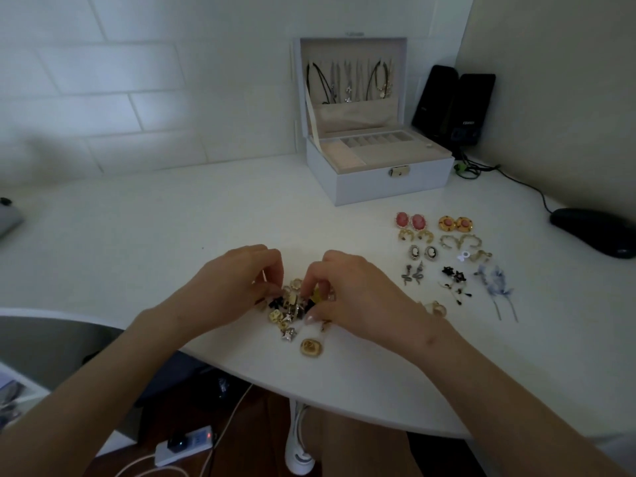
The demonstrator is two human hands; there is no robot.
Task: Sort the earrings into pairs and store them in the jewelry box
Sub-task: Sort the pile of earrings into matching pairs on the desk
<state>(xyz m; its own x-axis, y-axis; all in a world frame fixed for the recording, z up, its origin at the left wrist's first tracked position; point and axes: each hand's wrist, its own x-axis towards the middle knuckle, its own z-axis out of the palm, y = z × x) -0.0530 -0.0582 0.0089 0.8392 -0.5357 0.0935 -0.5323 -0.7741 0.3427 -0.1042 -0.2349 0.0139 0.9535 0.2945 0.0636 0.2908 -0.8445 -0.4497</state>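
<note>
A heap of mixed earrings [290, 313] lies near the table's front edge, gold, black and silver pieces tangled together. My left hand [227, 287] and my right hand [347, 290] both rest over the heap, fingertips pinched into it; which piece each one holds I cannot tell. A gold oval earring [311, 347] lies just in front of the heap. To the right, sorted pairs [447, 256] lie in rows: pink ovals [410, 221], gold rounds, cameos, snakes, blue tassels. The white jewelry box [389, 182] stands open at the back, with necklaces hanging in its lid.
Two black speakers [454, 105] stand right of the box with cables behind. A black computer mouse [592, 232] lies at the far right. A grey object [8, 220] pokes in at the left edge. Below the curved table edge a power strip [184, 444] lies on the floor.
</note>
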